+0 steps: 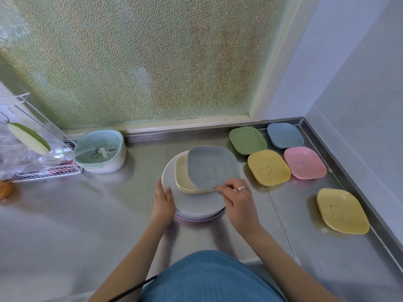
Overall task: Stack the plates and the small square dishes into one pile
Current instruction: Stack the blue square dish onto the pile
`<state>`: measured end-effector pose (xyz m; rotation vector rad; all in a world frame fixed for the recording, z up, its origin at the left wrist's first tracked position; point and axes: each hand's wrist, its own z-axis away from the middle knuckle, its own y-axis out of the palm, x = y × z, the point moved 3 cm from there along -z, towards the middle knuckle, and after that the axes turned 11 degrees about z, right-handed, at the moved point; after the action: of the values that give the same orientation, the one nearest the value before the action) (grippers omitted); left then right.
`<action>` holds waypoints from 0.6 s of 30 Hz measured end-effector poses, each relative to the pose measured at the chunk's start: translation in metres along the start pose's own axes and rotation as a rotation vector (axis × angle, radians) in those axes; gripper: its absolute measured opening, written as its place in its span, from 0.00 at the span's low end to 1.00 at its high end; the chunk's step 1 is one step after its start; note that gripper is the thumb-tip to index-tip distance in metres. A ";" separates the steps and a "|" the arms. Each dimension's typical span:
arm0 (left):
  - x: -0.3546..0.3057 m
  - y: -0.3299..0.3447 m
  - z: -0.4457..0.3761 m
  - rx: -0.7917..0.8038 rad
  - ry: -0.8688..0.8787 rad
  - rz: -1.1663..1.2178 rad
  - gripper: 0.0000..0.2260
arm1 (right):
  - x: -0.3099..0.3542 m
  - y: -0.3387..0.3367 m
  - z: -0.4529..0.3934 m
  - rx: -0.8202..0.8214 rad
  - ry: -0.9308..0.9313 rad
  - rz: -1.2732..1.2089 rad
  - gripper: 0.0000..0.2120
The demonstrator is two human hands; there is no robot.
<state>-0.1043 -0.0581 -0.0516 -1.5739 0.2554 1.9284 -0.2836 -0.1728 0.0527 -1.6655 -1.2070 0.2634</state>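
A pile of round grey plates (pixel 196 205) stands mid-counter, with cream square dishes (pixel 182 175) on top. My right hand (pixel 236 198) pinches the near edge of a blue-grey square dish (pixel 211 166), held tilted just above the cream ones. My left hand (pixel 163 203) rests flat against the pile's left rim. Loose square dishes lie to the right: green (pixel 247 140), blue (pixel 284 135), yellow (pixel 268 167), pink (pixel 304 163) and another yellow (pixel 342 211).
A pale green strainer basin (pixel 100 151) sits at the back left beside a wire dish rack (pixel 43 171). A frosted window stands behind the steel counter (pixel 87 214). A raised steel lip (pixel 353 182) and the wall close off the right side.
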 end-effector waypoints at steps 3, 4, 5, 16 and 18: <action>-0.001 0.000 0.000 -0.004 -0.006 -0.017 0.24 | 0.011 0.009 -0.019 0.092 -0.069 -0.002 0.11; -0.001 -0.001 0.000 -0.005 -0.006 -0.019 0.24 | 0.011 0.014 -0.023 0.143 -0.074 0.011 0.10; -0.001 -0.001 0.001 -0.004 -0.003 -0.020 0.24 | 0.010 0.020 -0.025 0.203 -0.063 0.018 0.10; -0.005 0.000 0.002 -0.004 -0.011 0.018 0.23 | -0.002 0.053 -0.026 0.480 -0.031 0.035 0.11; -0.009 -0.001 0.001 -0.036 -0.021 -0.014 0.24 | -0.002 0.047 -0.028 0.479 -0.041 -0.050 0.11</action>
<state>-0.1034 -0.0595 -0.0428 -1.5740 0.2017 1.9481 -0.2389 -0.1902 0.0268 -1.2170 -1.1080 0.5143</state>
